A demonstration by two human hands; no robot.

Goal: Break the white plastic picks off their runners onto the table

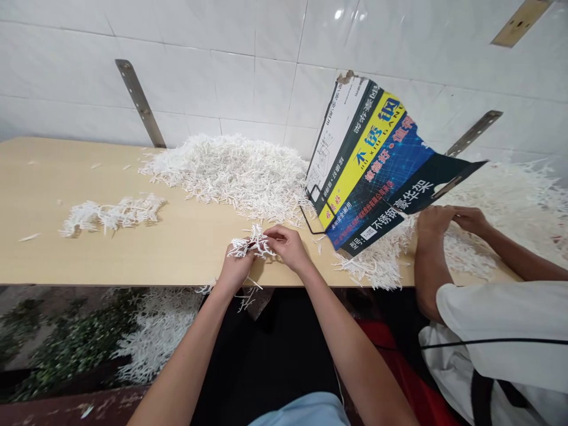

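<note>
My left hand [237, 267] is closed around a small bunch of white branching plastic sprigs [252, 241] above the front edge of the table. Beside it, my right hand [286, 247] pinches the right side of the same bunch with thumb and forefinger. A large heap of white sprigs [239, 174] lies just beyond my hands. Further left, a smaller loose row of sprigs [113, 214] rests on the table. A few sprigs hang below the table edge near my left wrist. How the pieces join inside my fingers is hidden.
A printed cardboard panel [368, 160] in a black wire stand [313, 225] rises on the right. Behind it a co-worker's hands [437, 220] work near another white heap [510, 207]. Metal brackets [141, 103] line the tiled wall. Green foliage [84, 343] and white sprigs lie under the table [133, 260].
</note>
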